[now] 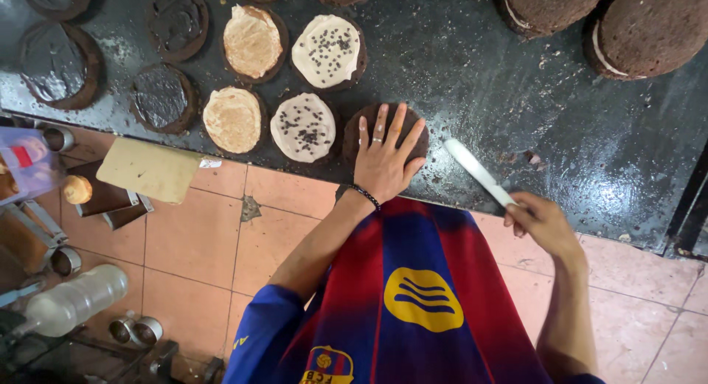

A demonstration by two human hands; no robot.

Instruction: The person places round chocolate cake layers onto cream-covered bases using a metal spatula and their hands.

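Your left hand lies flat, fingers spread and gripping nothing, on a round dark chocolate cake layer at the near edge of the black worktop. The palm hides most of that layer; only its left rim and a sliver on the right show, so you cannot read its top surface. Your right hand is clenched around the handle of a long spatula, whose pale blade angles up and left over the worktop, just beside the covered layer. The handle itself is lost inside your fist.

Just left of the covered layer sit two cream-topped layers with chocolate chips, then two layers with tan spread, then dark glazed ones farther left. Two taller sandwiched chocolate cakes stand at the far right, cut off by the frame's top edge. Below the worktop, what looks like a clear plastic bottle lies on the tiled floor, though that corner is dim.
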